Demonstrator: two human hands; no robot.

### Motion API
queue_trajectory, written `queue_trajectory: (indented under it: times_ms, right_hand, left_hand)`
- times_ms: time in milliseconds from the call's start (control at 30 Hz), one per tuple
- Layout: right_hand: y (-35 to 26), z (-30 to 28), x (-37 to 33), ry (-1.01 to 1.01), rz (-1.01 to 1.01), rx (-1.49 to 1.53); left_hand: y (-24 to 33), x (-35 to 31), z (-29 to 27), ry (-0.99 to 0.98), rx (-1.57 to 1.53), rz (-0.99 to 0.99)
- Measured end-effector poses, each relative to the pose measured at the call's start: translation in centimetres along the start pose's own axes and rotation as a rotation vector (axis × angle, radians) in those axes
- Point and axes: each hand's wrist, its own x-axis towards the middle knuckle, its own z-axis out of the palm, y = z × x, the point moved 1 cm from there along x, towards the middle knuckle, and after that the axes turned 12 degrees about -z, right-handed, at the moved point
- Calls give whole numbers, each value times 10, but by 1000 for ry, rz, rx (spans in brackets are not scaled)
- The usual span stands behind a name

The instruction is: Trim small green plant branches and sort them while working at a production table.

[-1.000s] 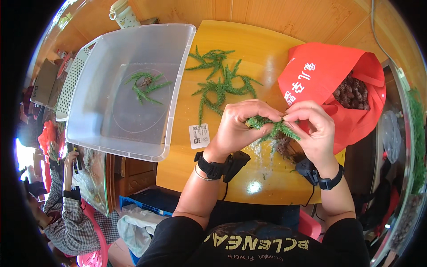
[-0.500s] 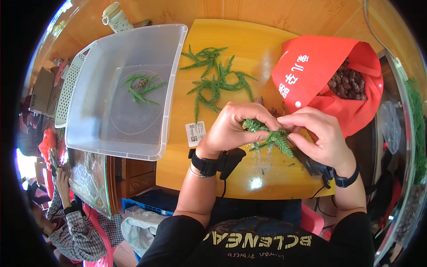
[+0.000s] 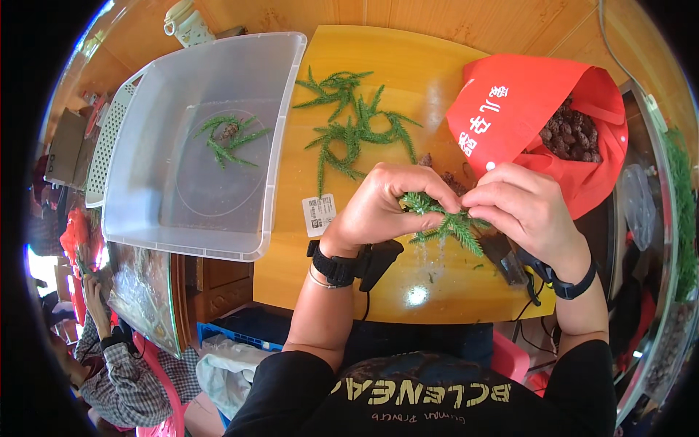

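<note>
A small green sprig of needle foliage (image 3: 445,222) is held above the yellow table (image 3: 408,65), just below the middle of the view, pinched between both hands. The left hand (image 3: 386,207) is curled over its end at 9 o'clock, thumb and fingers closed on the stem, while the right hand (image 3: 526,211) grips it from 3 o'clock with fingertips pressed together on the foliage; whether something small is tucked inside the bundle cannot be told. The sprig is judged very light, springy and soft, with fine needles that could shed or snap if bent sharply, so it is best taken by the woody stem near its base rather than by the feathery tips. Loose sprigs (image 3: 357,127) of the same kind lie on the table at 12 o'clock of the hands. A red bag (image 3: 510,109) holding dark brown cone-like pieces (image 3: 571,135) stands at 2 o'clock, and a clear plastic tub (image 3: 182,233) with one finished green bundle (image 3: 229,138) inside it lies at 10 o'clock.
</note>
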Motion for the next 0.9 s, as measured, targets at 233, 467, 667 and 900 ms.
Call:
queue_trajectory:
  times_ms: [233,467,667,900]
  right_hand:
    - [-12,-4,-10,102,215,19]
    - [-19,-32,-133,-189,743,21]
    - [-13,-8,-216,-259,813,-145]
    - [-28,-2,-226,-119,841,-120]
  left_hand:
    - [-2,1,0,16,12,41]
    - [-5,-1,1,11,-327,38]
    - [-10,2,10,-110,-540,160]
    - [-11,-10,30,-194,-726,86]
